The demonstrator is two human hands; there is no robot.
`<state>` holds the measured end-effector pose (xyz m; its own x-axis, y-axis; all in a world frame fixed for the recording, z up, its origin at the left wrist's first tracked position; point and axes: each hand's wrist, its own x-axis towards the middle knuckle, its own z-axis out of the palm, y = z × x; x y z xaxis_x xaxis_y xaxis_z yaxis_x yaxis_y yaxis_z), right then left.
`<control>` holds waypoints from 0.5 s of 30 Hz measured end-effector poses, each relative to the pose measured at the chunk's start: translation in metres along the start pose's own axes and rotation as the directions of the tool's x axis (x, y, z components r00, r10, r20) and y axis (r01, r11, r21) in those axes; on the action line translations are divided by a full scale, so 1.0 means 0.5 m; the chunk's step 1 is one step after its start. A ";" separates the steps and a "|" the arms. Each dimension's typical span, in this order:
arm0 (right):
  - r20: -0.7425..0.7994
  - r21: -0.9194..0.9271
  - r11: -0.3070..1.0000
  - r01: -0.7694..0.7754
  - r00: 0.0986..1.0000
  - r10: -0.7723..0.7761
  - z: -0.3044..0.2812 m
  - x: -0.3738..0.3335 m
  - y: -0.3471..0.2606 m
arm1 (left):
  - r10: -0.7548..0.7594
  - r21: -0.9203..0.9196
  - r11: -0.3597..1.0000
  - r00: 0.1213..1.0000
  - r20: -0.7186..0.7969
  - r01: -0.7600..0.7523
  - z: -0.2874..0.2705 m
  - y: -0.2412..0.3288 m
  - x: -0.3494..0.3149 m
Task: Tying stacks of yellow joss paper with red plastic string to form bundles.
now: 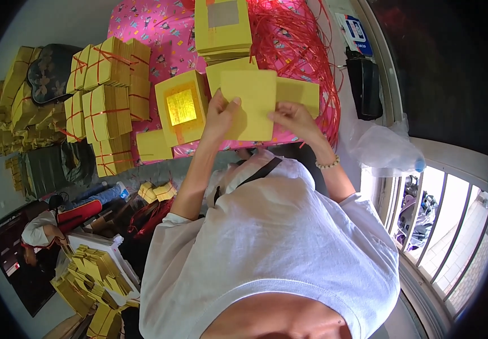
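Note:
Between my two hands is a squarish piece of yellow paper (249, 101), raised above the table's near edge; whether it is one sheet or several I cannot tell. My left hand (220, 116) pinches its left side, thumb on top. At its lower right edge, my right hand (296, 120) grips it with thumb and fingers. Just left of it lies a yellow paper stack with a shiny gold square (182, 107). Further yellow paper (300, 96) lies partly hidden behind my right hand. Beyond stands a taller yellow stack with a grey square (222, 14).
Pink patterned cloth (168, 34) covers the table. Loose red strips (289, 34) pile at its far right. Yellow bundles tied in red (108, 113) stack up at left. A black case (364, 85) and a clear plastic bag (388, 148) sit at right. Another person (40, 231) is at lower left.

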<state>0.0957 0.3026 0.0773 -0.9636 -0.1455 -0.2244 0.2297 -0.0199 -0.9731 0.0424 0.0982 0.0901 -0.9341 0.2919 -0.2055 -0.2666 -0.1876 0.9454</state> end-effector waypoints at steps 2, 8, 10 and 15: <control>-0.066 0.094 0.995 -0.041 0.997 0.048 -0.009 0.009 -0.024 | -0.019 0.045 0.999 0.998 0.061 0.016 -0.001 -0.001 -0.007; -0.056 0.074 0.980 -0.187 0.980 0.191 -0.040 0.006 -0.020 | -0.129 0.122 0.986 0.977 0.167 0.109 -0.011 -0.002 -0.009; -0.069 0.114 0.977 -0.178 0.980 0.186 -0.043 -0.002 -0.016 | -0.156 0.151 0.980 0.968 0.194 0.128 -0.010 -0.001 -0.011; -0.022 0.100 0.973 -0.207 0.978 0.210 -0.061 -0.035 0.003 | -0.182 0.341 0.938 0.933 0.310 0.070 -0.013 -0.016 0.008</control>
<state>0.1088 0.3350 0.0782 -0.8968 -0.1242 -0.4246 0.4362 -0.0883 -0.8955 0.0393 0.0948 0.0802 -0.7494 0.5973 -0.2858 -0.2346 0.1641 0.9581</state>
